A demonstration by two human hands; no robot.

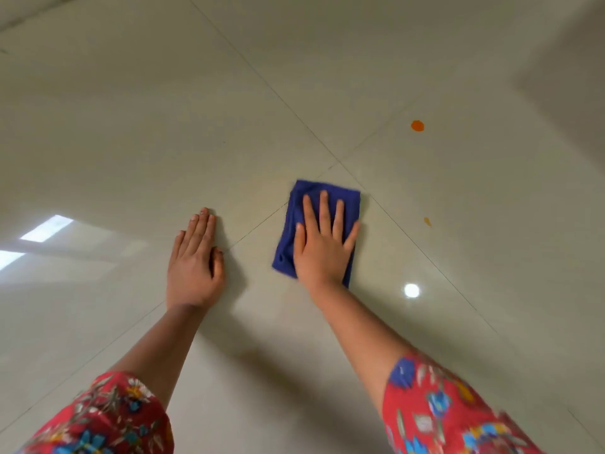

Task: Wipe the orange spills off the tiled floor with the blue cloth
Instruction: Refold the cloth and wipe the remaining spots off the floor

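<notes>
- The right hand lies flat, fingers spread and straight, pressing on the folded dark blue cloth, just right of the frame's centre on the glossy beige tiled floor.
- The left hand rests palm down on bare tile at the cloth's 9 o'clock, fingers straight and together, gripping nothing; it appears to brace the body.
- A round bright orange spill sits well apart at the cloth's 1 o'clock; a smaller, paler orange smear lies near the cloth at 3 o'clock.
- Risks, as I judge them:
  - the flat palm could slide over the cloth and leave it behind, since nothing pinches it
  - a light pass may smear the orange wider
  - the bracing hand may slip on the polished tile while reaching toward 1 o'clock
</notes>
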